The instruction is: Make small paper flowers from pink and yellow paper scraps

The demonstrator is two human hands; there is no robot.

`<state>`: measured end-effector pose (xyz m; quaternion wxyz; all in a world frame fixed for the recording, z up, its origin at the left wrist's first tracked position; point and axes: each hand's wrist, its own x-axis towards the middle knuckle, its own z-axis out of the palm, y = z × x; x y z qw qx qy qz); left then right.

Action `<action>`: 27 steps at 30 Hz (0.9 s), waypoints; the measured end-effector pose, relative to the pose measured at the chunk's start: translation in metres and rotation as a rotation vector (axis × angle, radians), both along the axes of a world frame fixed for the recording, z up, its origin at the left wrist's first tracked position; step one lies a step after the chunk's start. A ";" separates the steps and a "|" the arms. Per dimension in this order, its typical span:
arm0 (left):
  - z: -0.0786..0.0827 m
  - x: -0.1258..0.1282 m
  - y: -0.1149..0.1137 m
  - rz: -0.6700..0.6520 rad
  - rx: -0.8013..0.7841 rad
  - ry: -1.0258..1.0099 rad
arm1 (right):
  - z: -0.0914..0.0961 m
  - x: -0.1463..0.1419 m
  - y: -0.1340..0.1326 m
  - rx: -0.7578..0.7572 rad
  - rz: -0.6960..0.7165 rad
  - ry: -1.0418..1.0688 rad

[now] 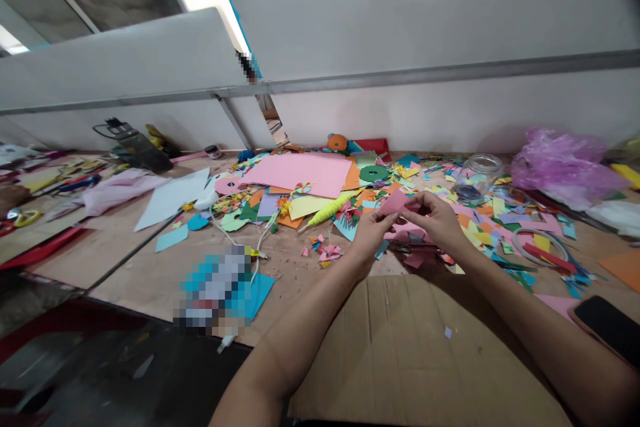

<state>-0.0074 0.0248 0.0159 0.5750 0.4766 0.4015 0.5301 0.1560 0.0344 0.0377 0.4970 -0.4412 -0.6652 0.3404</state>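
My left hand (371,232) and my right hand (436,217) meet above the table, both pinching a small pink piece of paper (395,202) between fingertips. The paper is folded to a triangular point on its left side. Beneath my hands lie more pink scraps (406,235), and a brown cardboard sheet (415,353) lies under my forearms.
Coloured paper scraps cover the wooden table. A large pink sheet (300,172), a green disc (374,173), a clear glass jar (479,173), a purple plastic bag (565,163), a black phone (607,327) and a glue gun (131,143) surround the spot. White partitions stand behind.
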 end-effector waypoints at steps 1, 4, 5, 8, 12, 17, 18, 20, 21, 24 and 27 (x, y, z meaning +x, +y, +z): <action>0.000 0.000 0.000 0.004 -0.005 0.005 | -0.001 0.001 0.001 0.005 -0.005 0.016; 0.002 0.000 0.000 0.000 -0.023 0.016 | -0.003 0.002 0.004 -0.050 0.003 0.053; 0.002 0.000 0.000 -0.001 -0.022 0.013 | -0.003 0.002 0.005 -0.084 0.024 0.070; 0.003 0.000 0.000 0.008 -0.010 0.009 | -0.001 0.001 0.005 -0.161 0.092 0.103; 0.004 0.000 0.001 0.026 -0.010 0.042 | 0.004 0.002 0.003 -0.180 0.073 0.024; 0.003 -0.002 0.003 0.052 -0.004 0.058 | 0.004 0.006 0.004 -0.226 0.097 -0.092; 0.003 -0.002 0.003 0.056 -0.003 0.055 | 0.003 0.005 0.004 -0.235 0.098 -0.086; 0.001 -0.002 0.003 0.056 0.007 0.042 | 0.001 0.004 0.004 -0.244 0.099 -0.043; 0.001 -0.002 0.003 0.051 0.012 0.035 | 0.000 0.003 0.004 -0.247 0.100 -0.017; -0.001 -0.004 0.005 0.032 0.022 0.028 | 0.001 0.001 0.003 -0.263 0.117 0.028; -0.002 -0.005 0.007 -0.004 0.038 0.092 | 0.004 0.001 0.002 -0.266 0.130 0.051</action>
